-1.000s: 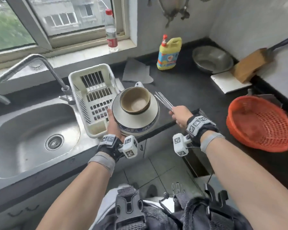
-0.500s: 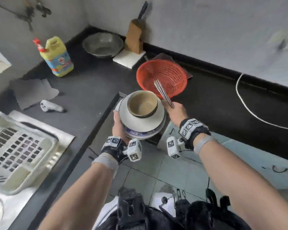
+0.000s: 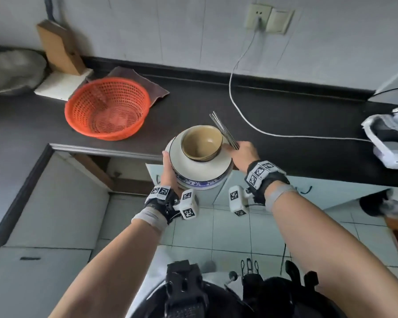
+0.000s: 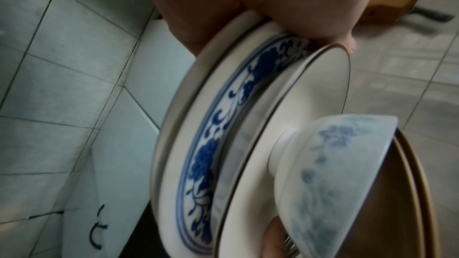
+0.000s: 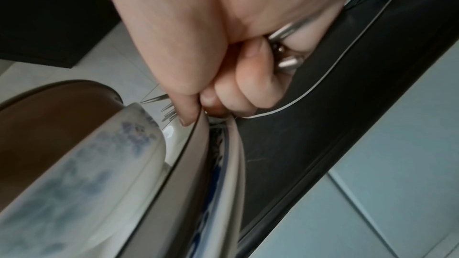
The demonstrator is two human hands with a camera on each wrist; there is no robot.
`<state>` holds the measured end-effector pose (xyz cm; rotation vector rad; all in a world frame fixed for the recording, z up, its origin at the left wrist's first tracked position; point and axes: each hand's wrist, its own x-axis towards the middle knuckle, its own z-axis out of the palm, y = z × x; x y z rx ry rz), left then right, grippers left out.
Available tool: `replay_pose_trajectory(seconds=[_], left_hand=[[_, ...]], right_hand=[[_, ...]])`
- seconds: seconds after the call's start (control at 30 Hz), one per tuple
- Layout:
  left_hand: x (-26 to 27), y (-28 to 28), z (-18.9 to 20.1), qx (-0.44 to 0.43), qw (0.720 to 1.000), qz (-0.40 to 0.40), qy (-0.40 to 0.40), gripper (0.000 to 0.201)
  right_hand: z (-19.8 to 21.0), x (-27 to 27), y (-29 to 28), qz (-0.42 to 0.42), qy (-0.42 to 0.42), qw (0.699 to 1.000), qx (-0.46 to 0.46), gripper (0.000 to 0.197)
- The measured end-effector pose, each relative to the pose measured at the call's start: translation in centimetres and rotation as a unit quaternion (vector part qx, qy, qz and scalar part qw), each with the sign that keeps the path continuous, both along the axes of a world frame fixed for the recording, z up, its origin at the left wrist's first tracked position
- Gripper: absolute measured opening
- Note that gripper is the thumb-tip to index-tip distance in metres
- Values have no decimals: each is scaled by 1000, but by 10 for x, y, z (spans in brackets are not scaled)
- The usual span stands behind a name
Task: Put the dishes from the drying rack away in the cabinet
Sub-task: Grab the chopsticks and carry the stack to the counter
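I carry a stack of plates (image 3: 200, 171) at chest height over the counter's front edge. A blue-patterned plate (image 4: 218, 144) lies in the middle of the stack. On top stand nested bowls: a brown bowl (image 3: 201, 143) inside a white bowl with pale blue flowers (image 4: 332, 164). My left hand (image 3: 167, 167) grips the stack's left rim, thumb on top. My right hand (image 3: 240, 152) holds a bundle of metal chopsticks (image 3: 223, 131) in its curled fingers, and its thumb (image 5: 185, 113) presses the stack's right rim. Below the counter a cabinet opening (image 3: 120, 173) shows, with a white door (image 3: 153, 177) ajar.
An orange plastic basket (image 3: 108, 109) sits on the dark counter (image 3: 193, 106) to the left, with a cloth behind it. Further left are a knife block (image 3: 60, 49), a white board (image 3: 60, 86) and a metal basin (image 3: 12, 72). A white cable (image 3: 239, 104) crosses the counter to an appliance (image 3: 391, 138).
I have turned right, away from the sink and drying rack, and carried the stack past the orange basket. My right hand with the chopsticks has closed in onto the stack's right rim.
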<state>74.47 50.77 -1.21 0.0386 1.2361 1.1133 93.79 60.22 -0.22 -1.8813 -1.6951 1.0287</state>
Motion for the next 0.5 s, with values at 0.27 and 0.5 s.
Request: replay_pose_trajectory(seconds=[0.27,0.5], left_hand=[[117,72,-17,-20,998,-59,-11,91],[205,152,-43,-58,994,-86,36,88]], right_hand=[[-18,128,58,-70,5,995,-76,48],[-40,223,102,-110,-17,991,-77,41]])
